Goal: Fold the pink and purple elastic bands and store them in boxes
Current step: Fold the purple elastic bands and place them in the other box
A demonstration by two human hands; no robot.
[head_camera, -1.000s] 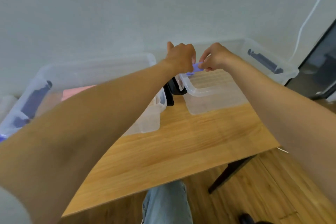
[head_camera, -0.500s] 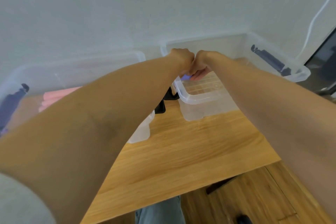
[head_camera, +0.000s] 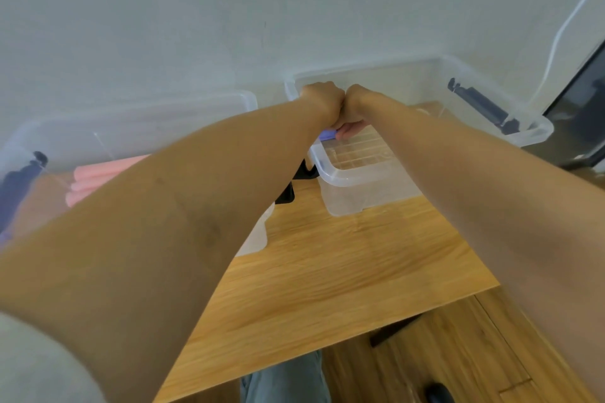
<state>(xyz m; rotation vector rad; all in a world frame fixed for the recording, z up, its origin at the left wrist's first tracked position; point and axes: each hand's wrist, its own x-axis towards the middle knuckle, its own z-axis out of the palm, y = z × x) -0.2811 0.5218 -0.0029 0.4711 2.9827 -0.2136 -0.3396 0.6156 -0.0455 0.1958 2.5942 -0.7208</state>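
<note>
A purple elastic band [head_camera: 328, 134] shows as a small strip below my two fists, over the near left corner of the right clear box [head_camera: 353, 178]. My left hand [head_camera: 322, 101] and my right hand [head_camera: 355, 111] are pressed knuckle to knuckle, both with fingers curled round the band; most of it is hidden inside them. Several folded pink bands [head_camera: 98, 175] lie in the left clear box [head_camera: 183, 108], partly hidden by my left forearm.
Both boxes stand on a wooden table [head_camera: 343, 265] against a white wall, each with dark clip handles [head_camera: 481, 106]. A black object [head_camera: 298, 180] sits between the boxes. A white cable [head_camera: 563, 29] hangs at the right beside a dark panel [head_camera: 586, 101].
My hands have come together from slightly apart to touching, and moved over the right box's corner. Less of the purple band shows now. The view has shifted.
</note>
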